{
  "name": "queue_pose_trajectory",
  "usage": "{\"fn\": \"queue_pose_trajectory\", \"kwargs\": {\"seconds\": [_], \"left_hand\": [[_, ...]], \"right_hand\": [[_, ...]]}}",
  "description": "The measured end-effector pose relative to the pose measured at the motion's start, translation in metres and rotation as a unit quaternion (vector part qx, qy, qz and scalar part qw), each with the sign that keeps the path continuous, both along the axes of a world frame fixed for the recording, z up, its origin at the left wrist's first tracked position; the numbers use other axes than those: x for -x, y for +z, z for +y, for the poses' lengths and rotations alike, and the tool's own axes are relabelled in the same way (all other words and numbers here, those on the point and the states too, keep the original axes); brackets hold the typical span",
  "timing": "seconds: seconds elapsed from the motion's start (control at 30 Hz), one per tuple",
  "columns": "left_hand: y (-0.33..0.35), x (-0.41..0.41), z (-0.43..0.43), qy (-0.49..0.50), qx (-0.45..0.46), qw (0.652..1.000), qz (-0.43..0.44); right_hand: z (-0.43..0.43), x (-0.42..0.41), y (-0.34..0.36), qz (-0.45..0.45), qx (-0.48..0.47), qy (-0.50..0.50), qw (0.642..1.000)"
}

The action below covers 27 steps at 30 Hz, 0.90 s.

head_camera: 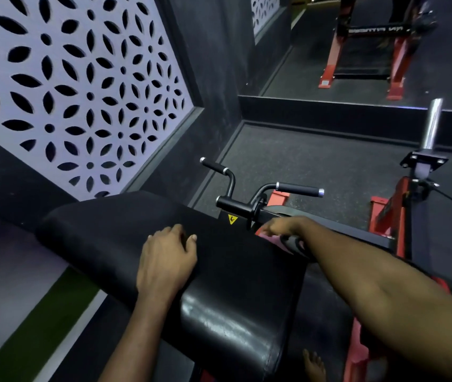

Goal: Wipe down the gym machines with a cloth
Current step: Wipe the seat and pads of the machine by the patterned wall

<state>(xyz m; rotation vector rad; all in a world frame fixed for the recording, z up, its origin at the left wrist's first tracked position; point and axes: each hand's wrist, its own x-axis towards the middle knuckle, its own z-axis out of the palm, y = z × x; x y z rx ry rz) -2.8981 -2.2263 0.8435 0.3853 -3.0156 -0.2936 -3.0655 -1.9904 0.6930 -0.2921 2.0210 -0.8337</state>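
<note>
Left grip (167,260) loose on black pad (95,224), right grip (279,227) touching pink cloth (270,239), hold unclear, yellow sticker (232,219) at 12 o'clock.

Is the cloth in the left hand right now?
No, the left hand rests bare on the black pad, while the pink cloth shows under the right hand past the pad's far edge.

Interior of a gym. A black upholstered pad (233,271) belongs to a machine with a red steel frame (392,210), two rubber-gripped handles (299,189) and an upright chrome weight peg (432,125). The floor (315,161) is dark speckled rubber matting, edged at lower left by a strip of green turf (34,321). A wall mirror (370,84) reflects a second red-framed machine (340,51); a perforated floral panel (67,78) lines the left wall.
</note>
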Motion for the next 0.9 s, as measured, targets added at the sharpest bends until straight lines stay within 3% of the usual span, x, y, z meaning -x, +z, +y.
{"fn": "queue_pose_trajectory", "kwargs": {"seconds": [0.07,0.2,0.33,0.43,0.6,0.7,0.77,0.9], "left_hand": [[-0.001,0.001,-0.002,0.013,-0.019,1.0,0.01],[0.001,0.01,-0.017,0.068,-0.091,0.992,0.045],[0.007,0.028,-0.064,0.067,-0.082,0.993,0.05],[0.009,0.035,-0.106,0.081,-0.053,0.995,0.024],[-0.001,0.04,-0.122,0.103,-0.014,0.994,0.03],[-0.002,0.041,-0.121,0.109,0.001,0.994,0.024],[-0.003,0.041,-0.12,0.107,0.016,0.994,0.024],[-0.007,0.043,-0.123,0.109,0.03,0.993,0.017]], "right_hand": [[-0.037,0.015,-0.001,0.053,0.031,0.004,0.998],[-0.066,0.021,-0.005,0.077,0.092,-0.04,0.992],[-0.045,0.025,-0.016,0.004,0.033,-0.04,0.999],[-0.074,0.037,-0.01,0.03,0.021,0.015,0.999],[-0.144,0.062,-0.019,0.079,0.072,-0.036,0.994],[-0.139,0.06,-0.012,0.009,0.072,-0.064,0.995],[-0.134,0.065,-0.017,-0.039,0.049,-0.032,0.998],[-0.185,0.085,-0.013,0.055,0.051,0.036,0.996]]}}
